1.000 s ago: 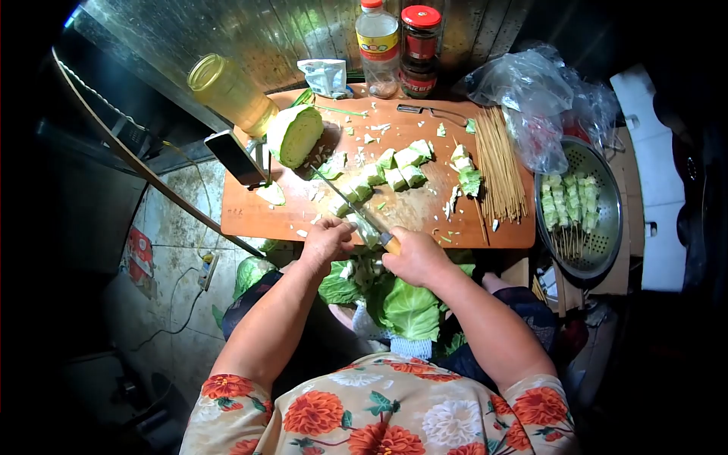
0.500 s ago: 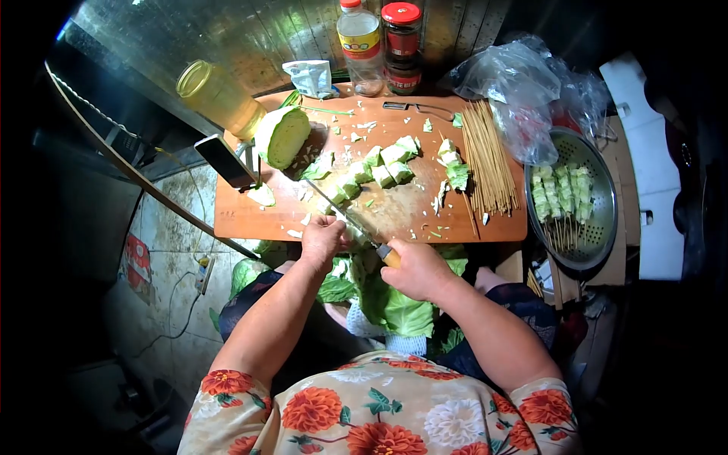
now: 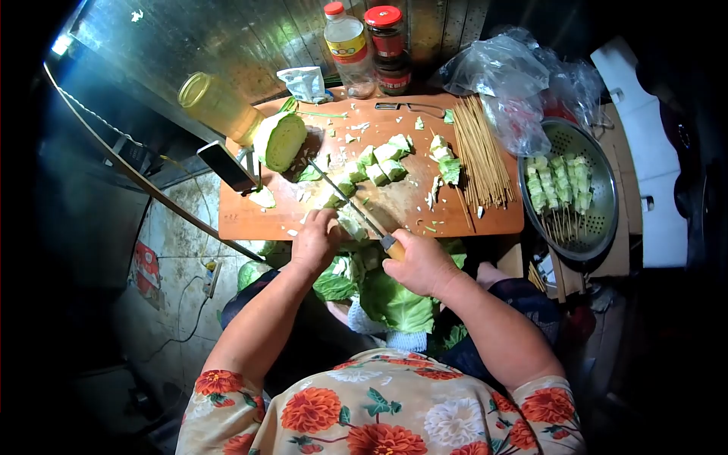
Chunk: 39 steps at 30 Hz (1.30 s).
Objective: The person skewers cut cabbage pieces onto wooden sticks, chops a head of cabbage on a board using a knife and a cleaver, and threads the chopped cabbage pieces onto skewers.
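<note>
My right hand (image 3: 422, 264) is wrapped round the wooden handle of a knife (image 3: 350, 203), whose blade slants away to the upper left across the cutting board (image 3: 262, 222). My left hand (image 3: 315, 241) has its fingers bent against a cabbage piece (image 3: 350, 226) at the board's near edge, left of the blade; the fingertips are partly hidden. Beyond the blade, cut cabbage chunks (image 3: 377, 173) run in a diagonal row. Part of a cabbage head (image 3: 280, 142) rests at the board's left, cut face showing.
Bamboo skewers (image 3: 482, 155) and a partly filled cabbage skewer (image 3: 446, 161) lie on the right. A metal colander (image 3: 607, 186) holds finished skewers. A peeler (image 3: 413, 107), bottle (image 3: 349, 57), jars (image 3: 389, 49), phone (image 3: 226, 165) and yellowish container (image 3: 220, 106) surround the board. Cabbage leaves (image 3: 398, 297) lie below.
The knife and my right hand have moved slightly forward, away from my body. My left hand's fingers have shifted forward and a little left. The whole view has tilted slightly.
</note>
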### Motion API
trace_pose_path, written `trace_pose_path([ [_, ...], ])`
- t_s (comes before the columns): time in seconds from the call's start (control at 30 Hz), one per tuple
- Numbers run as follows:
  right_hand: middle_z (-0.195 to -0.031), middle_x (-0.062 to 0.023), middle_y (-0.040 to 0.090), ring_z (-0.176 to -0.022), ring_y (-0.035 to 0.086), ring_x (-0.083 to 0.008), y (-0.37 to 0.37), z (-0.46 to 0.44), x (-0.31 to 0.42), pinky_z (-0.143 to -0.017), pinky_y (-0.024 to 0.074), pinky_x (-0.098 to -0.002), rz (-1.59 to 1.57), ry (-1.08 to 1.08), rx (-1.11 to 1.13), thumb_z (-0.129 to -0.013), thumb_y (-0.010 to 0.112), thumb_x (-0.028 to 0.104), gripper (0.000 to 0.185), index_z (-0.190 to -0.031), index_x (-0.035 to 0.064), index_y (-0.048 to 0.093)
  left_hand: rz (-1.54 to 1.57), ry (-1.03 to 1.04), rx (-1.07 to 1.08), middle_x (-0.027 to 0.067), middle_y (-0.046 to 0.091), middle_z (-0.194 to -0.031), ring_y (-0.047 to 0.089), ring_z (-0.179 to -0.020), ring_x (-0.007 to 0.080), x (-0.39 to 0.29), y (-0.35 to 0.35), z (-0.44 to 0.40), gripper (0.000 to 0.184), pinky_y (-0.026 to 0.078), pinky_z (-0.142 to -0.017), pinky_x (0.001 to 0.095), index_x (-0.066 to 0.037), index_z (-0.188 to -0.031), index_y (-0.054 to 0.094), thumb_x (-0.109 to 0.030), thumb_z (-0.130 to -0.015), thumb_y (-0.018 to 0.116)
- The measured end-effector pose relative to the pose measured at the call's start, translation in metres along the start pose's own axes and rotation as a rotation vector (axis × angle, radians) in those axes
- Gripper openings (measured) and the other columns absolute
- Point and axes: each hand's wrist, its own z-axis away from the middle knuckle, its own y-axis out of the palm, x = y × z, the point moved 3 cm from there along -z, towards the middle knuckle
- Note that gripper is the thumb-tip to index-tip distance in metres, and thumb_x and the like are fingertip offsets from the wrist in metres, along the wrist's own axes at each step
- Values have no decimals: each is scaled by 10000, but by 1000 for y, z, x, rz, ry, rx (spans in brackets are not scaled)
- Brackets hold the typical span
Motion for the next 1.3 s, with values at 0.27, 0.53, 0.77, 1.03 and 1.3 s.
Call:
trace_pose_path([
  [0.27,-799,-221,634,-771,622,-385,0,11,-4,-703,496,-429,6,-35,-1,-760,625,264,363,-1033,31,568,-171,140,-37,158,624,-996,627,-847,319,9,22,-16,202,514,-762,398,-72,-987,616,-189,-823,630],
  [0.53,-808,-224,638,-783,615,-422,7,23,-5,-719,489,-489,106,51,112,-760,575,235,289,-948,19,535,316,-307,14,110,661,-776,641,-700,200,31,40,-20,241,523,-663,311,-19,-865,622,-181,-732,741],
  [0.77,-793,-232,619,-800,609,-414,13,29,-23,-712,483,-471,142,93,134,-770,589,251,290,-955,38,526,490,-347,37,64,639,-707,612,-620,140,26,48,-23,205,505,-574,276,-16,-818,605,-168,-759,730],
  [1.03,-815,-245,616,-814,606,-423,9,29,-24,-721,481,-477,102,131,163,-774,582,239,291,-967,30,520,613,-425,83,68,619,-654,587,-546,146,17,52,-23,167,478,-488,283,-25,-779,581,-143,-788,698],
  [1.3,-824,-246,616,-809,605,-436,18,10,-32,-732,482,-493,166,131,158,-774,567,209,265,-951,19,514,643,-376,109,96,640,-741,616,-608,162,30,59,-25,208,505,-542,307,10,-861,590,-136,-778,712],
])
